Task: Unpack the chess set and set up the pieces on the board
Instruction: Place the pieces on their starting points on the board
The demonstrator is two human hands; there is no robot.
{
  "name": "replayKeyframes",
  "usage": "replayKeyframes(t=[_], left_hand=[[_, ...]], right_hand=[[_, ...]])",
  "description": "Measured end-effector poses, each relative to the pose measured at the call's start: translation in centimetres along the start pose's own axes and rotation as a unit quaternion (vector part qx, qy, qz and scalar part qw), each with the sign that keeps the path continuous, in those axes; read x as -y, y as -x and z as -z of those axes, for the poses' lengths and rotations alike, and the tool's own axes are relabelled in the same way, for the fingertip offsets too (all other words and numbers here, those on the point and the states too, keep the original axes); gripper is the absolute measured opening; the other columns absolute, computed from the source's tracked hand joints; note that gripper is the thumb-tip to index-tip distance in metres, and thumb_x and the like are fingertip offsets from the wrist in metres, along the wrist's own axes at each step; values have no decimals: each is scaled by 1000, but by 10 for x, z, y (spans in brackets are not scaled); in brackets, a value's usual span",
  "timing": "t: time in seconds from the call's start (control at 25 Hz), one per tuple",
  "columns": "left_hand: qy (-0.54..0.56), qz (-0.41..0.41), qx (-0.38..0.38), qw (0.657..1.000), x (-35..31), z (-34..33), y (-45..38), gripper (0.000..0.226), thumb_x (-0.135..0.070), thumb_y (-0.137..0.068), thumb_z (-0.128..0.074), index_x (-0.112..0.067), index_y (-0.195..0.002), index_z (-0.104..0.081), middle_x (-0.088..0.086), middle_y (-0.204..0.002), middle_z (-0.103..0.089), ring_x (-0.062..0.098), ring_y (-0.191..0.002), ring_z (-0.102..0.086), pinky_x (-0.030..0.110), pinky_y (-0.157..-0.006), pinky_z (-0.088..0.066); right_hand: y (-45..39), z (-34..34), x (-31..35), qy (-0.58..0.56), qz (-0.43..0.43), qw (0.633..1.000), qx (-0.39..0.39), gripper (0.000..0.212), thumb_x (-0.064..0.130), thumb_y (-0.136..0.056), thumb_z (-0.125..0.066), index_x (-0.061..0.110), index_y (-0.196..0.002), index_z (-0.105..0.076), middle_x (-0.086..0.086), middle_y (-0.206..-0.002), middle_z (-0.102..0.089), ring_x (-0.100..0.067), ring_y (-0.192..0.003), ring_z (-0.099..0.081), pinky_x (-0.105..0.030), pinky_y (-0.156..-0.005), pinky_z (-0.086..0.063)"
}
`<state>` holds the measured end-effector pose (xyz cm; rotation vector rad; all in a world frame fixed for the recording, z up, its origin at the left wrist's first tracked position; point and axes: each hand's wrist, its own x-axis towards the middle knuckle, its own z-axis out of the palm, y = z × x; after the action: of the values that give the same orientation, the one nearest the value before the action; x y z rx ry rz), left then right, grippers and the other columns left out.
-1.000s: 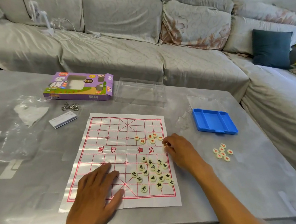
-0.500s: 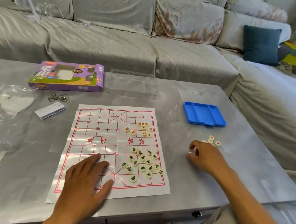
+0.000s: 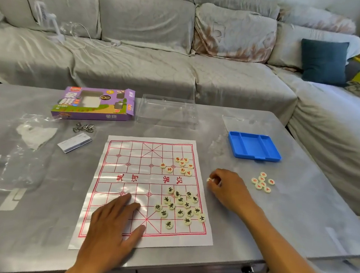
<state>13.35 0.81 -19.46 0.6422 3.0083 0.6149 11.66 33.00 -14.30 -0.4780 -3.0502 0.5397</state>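
Right hand (image 3: 227, 188) has come back from the loose pieces (image 3: 263, 182) toward the board (image 3: 145, 190), pinching what looks like one piece (image 3: 209, 180).
Left hand (image 3: 111, 224) lies flat, fingers released, on the board's near-left corner; the board sits mid-worktop (image 3: 298, 224).

Behind the grey table (image 3: 312, 215) stands a long grey sofa (image 3: 137, 66) with a dark blue cushion (image 3: 323, 61) at the far right and a small white fan (image 3: 47, 21) at the far left, while metal rings (image 3: 83, 127), a small card (image 3: 74, 142) and a crumpled clear bag (image 3: 12, 155) lie on the table's left part.
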Motion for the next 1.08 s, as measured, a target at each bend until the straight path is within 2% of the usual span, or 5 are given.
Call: replayKeyframes(t=[0.36, 0.52, 0.64, 0.8, 1.08], left_hand=[[-5, 5, -1, 1000, 2, -4, -4, 71, -80, -77, -18, -42, -129, -50, -11, -150, -36, 17, -137, -35, 47, -112, -26], [-29, -1, 11, 1000, 1, -4, -6, 61, -73, -80, -26, -39, -121, -56, -5, -143, -48, 24, -128, -47, 54, -103, -35], [-41, -2, 19, 999, -1, -2, -5, 62, -73, -82, -25, -36, -118, -60, -2, -139, -53, 27, -123, -53, 57, -97, -40], [-52, -6, 7, 999, 0, -3, -5, 65, -74, -83, -23, -36, -120, -59, -2, -140, -51, 27, -124, -52, 56, -99, -38], [-73, -12, 1, 997, 2, -6, -8, 70, -76, -83, -20, -32, -118, -62, 1, -137, -55, 30, -121, -55, 58, -96, -40]], right_hand=[[-25, -17, 25, -30, 20, 999, -16, 23, 35, -95, -52, 24, -112, -62, 5, -108, -64, -9, -88, -57, -23, -78, -47], [-15, 31, -59, -10, -143, 981, -134, 16, 21, -94, -52, 21, -103, -65, -1, -106, -65, -16, -90, -58, -28, -78, -49], [0, 46, -115, 39, -246, 964, -95, 17, 19, -90, -56, 20, -107, -59, -5, -112, -57, -22, -94, -55, -34, -81, -50], [5, 35, -130, -34, -207, 977, -42, 19, 8, -88, -57, 21, -100, -63, -4, -112, -61, -16, -92, -55, -28, -82, -47], [3, 31, -113, -53, -134, 989, -31, 28, 24, -85, -67, 22, -111, -57, 2, -108, -54, -13, -92, -53, -23, -79, -42]])
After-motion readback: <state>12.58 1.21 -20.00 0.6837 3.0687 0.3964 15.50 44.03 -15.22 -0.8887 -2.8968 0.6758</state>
